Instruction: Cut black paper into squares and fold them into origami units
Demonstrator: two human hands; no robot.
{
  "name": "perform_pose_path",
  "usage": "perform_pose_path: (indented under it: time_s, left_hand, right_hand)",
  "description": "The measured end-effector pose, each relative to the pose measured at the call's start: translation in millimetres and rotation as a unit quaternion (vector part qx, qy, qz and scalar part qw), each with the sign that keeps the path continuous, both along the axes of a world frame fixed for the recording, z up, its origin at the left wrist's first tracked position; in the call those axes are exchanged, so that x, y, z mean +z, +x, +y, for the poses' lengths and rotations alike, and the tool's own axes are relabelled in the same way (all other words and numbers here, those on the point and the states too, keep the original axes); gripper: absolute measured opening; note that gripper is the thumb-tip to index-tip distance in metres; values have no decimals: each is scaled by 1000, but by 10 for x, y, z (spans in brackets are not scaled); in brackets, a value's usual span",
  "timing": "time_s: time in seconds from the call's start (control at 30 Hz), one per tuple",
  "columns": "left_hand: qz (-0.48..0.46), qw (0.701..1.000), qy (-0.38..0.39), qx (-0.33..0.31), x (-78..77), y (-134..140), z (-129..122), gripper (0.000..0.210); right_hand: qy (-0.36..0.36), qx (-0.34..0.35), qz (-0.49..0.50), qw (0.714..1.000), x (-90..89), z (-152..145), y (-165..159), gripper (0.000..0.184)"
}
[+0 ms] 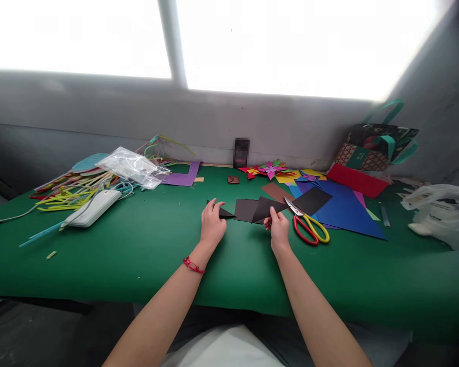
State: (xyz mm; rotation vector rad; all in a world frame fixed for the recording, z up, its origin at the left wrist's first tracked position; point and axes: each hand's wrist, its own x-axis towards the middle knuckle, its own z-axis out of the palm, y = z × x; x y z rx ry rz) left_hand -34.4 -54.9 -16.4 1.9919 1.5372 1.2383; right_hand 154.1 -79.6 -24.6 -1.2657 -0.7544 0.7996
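Note:
My left hand rests flat on a small dark brown folded paper triangle on the green table, fingers spread over it. My right hand pinches the near corner of another dark brown folded paper piece. A dark brown square lies between the two hands. Just right of my right hand lie scissors with red and yellow handles, blades pointing back left.
Blue and mixed coloured paper sheets and folded paper stars lie at the back right, with a patterned bag and a white plastic bag. Coloured strips, a clear bag and a white case sit at left.

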Motion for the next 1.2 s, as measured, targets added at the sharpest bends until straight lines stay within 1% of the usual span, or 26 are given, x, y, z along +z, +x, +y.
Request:
perform_pose_path:
  time_s: [0.07,0.17,0.23,0.3,0.4,0.47,0.5,0.57,0.63,0.67,0.73,0.8,0.87,0.9,0.93,0.97,1.03,1.07,1.13,1.17,1.2]
  left_hand:
    - [34,998,-46,29,-75,-26,42,52]
    - [51,995,-70,54,-151,-57,101,49]
    - [33,995,-76,57,-150,-84,132,42]
    - [-14,997,-63,50,-111,-110,147,39]
    - [-78,997,20,5,-28,-106,127,46]
    - [-68,995,53,-57,3,-58,92,51]
    - [-50,993,51,-93,4,-21,72,53]
    - [3,988,18,-154,-13,61,35,59]
    - [54,984,-3,-170,-33,125,9,66]
    - [67,983,0,-170,-35,142,2,66]
    - [65,987,20,-143,-21,140,0,60]
    - [55,993,23,-100,6,100,6,44]
    - [59,996,-2,-64,23,48,12,29]
    - [60,997,-18,-52,24,26,13,27]
    - [56,997,-35,-44,20,9,13,26]
    - [46,997,-49,-39,12,-1,13,27]
    - [9,997,-70,-34,-7,-6,14,27]
    - [-11,997,-76,-31,-15,-4,17,27]
    - [-42,996,-73,-24,-26,3,28,26]
    - [-53,996,-67,-20,-30,5,34,25]
    - [-61,996,-60,-16,-32,5,40,25]
  right_hand:
    - [0,4,4,1000,0,1,2,38]
    - [-1,9,11,1000,0,-5,0,39]
    - [5,9,17,1000,0,-10,1,39]
    - [14,4,23,1000,0,-15,4,38]
    - [22,-7,30,999,4,-17,7,37]
    - [20,-7,31,999,10,-16,3,37]
    - [19,-5,31,999,15,-17,-1,38]
    - [18,-2,30,999,28,-22,-11,38]
    - [24,-2,31,999,42,-29,-20,38]
    - [30,-7,32,999,49,-33,-22,38]
    - [50,-28,40,998,59,-35,-18,37]
    - [68,-49,60,995,66,-27,-5,36]
    - [73,-49,92,992,74,-14,1,34]
    - [71,-31,108,991,81,-10,-5,32]
    - [64,6,119,991,91,-10,-21,30]
    - [56,58,123,989,102,-16,-47,29]
    - [35,190,97,976,126,-51,-127,28]
    - [29,238,66,969,134,-77,-175,28]
    - [29,295,-23,955,137,-135,-263,26]
    - [33,306,-79,948,129,-159,-296,26]
    - [34,298,-132,945,116,-177,-317,28]
